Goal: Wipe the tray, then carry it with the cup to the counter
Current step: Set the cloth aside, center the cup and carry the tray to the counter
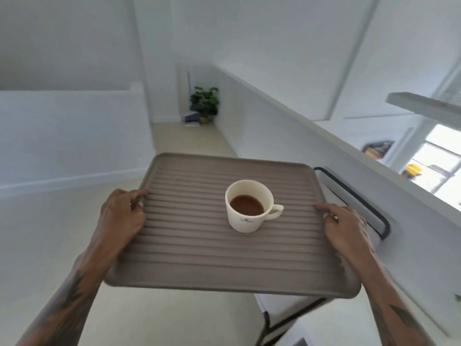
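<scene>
A taupe ribbed tray (pixel 199 258) is held level in the air in front of me. On it, right of centre, stands a white cup (pixel 247 208) with brown liquid inside and its handle turned to the right. My left hand (pixel 119 216) grips the tray's left edge, thumb on top. My right hand (pixel 344 228) grips the right edge the same way. Both forearms reach in from the bottom corners.
A white half-wall (pixel 324 158) runs along my right. A white chair with a dark frame (pixel 361 203) stands under the tray's right side. A potted plant (pixel 204 103) sits at the far end of the pale floor. Another white wall (pixel 74 136) is on the left.
</scene>
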Action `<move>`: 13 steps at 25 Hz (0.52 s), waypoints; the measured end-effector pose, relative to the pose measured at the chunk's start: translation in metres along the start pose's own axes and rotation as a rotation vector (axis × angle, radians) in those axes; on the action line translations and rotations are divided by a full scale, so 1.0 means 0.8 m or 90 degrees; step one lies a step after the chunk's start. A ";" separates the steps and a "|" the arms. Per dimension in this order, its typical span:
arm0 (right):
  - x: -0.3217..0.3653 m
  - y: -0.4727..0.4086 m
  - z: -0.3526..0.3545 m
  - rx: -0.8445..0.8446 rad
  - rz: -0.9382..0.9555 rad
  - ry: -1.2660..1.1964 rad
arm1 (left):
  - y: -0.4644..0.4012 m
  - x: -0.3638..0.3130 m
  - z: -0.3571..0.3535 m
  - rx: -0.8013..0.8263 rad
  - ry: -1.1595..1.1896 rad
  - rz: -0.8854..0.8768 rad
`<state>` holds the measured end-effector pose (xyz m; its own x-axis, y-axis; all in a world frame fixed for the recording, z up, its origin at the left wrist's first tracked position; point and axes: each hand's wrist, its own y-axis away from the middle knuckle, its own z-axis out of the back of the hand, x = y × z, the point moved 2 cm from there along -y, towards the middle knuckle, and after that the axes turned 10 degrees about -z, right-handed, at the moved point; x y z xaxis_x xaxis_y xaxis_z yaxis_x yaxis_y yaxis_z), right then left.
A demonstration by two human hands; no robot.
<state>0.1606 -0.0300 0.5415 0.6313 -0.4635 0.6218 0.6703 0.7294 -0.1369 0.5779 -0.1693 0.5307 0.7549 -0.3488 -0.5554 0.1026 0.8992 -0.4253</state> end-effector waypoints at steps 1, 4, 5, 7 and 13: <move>0.035 0.001 -0.021 0.016 0.013 -0.008 | -0.008 0.027 0.027 -0.011 -0.014 0.013; 0.148 0.015 -0.098 0.072 0.064 -0.017 | -0.018 0.116 0.118 -0.048 -0.058 0.079; 0.185 0.021 -0.124 0.087 0.086 -0.018 | -0.018 0.144 0.147 -0.060 -0.067 0.101; 0.262 0.034 -0.175 0.122 0.141 -0.016 | -0.011 0.200 0.202 -0.087 -0.088 0.157; 0.496 0.081 -0.325 0.221 0.344 -0.007 | 0.040 0.350 0.344 -0.194 -0.154 0.341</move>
<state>0.5561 -0.2973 0.5785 0.8392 0.0191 0.5435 0.0926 0.9798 -0.1774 0.9712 -0.1660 0.5584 0.7786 0.2265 -0.5852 -0.4880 0.8048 -0.3378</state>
